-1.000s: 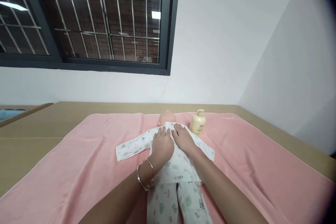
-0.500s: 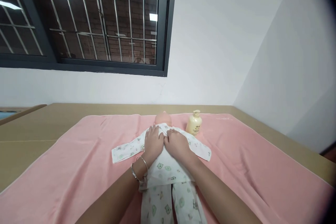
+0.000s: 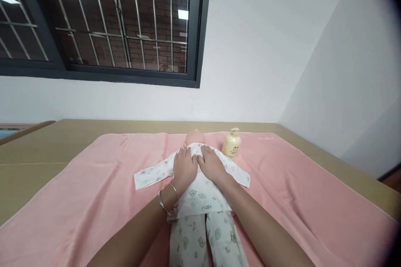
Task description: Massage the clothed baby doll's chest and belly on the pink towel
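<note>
Doll (image 3: 200, 183) mid-table on pink towel (image 3: 94, 200): left hand (image 3: 184, 168), right hand (image 3: 211, 164) flat, fingers together, gripping nothing; hard pressing risks bumping bottle (image 3: 232, 144) at far edge.

My left hand (image 3: 184, 167) and right hand (image 3: 212, 164) lie flat, side by side, on the chest of a baby doll (image 3: 200, 194) dressed in white printed pyjamas. The doll lies face up on a pink towel (image 3: 94, 200) over a tan table (image 3: 37, 150). 2 silver bangles (image 3: 167, 200) circle my left wrist. A cream pump bottle (image 3: 232, 144) stands just right of the doll's head.
</note>
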Motion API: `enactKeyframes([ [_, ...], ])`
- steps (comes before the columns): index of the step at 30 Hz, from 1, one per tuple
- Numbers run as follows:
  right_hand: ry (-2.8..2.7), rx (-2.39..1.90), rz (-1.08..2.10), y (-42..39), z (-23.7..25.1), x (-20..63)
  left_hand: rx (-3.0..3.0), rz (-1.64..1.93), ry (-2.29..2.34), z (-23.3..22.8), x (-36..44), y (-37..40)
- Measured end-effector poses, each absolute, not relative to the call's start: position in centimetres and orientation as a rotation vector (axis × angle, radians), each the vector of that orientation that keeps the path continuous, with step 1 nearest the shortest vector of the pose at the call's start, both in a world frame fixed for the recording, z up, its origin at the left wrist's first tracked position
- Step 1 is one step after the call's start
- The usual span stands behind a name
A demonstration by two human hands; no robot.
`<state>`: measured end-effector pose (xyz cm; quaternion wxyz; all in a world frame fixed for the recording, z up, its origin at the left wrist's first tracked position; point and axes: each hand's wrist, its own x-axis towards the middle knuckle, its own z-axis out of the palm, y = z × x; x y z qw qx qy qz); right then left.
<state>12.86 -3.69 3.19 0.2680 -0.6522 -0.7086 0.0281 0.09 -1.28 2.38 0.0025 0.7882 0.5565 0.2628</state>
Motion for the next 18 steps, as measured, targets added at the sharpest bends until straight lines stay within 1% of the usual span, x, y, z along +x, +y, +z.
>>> enactKeyframes([
  [4, -1.901, -1.773, 0.096, -3.2, 3.2, 13.6, 2.543, 0.723, 1.796, 3.1, 0.6, -3.1],
  [8, -1.915, -1.811, 0.08, -3.4, 3.6, 13.7, 2.593, 0.716, 1.808, 3.5, 0.8, -4.1],
  [11, -1.933, -1.881, 0.01, -4.7, 4.8, 12.6, 2.565, 0.728, 1.765, 3.8, 0.3, -3.4],
  [15, -1.994, -2.04, 0.031, -6.9, 6.7, 11.2, 2.495, 0.717, 1.667, 4.1, -0.9, -1.3],
  [18, -2.067, -2.034, 0.04, -7.4, 7.3, 11.2, 2.481, 0.728, 1.664, 4.1, -1.2, -0.7],
])
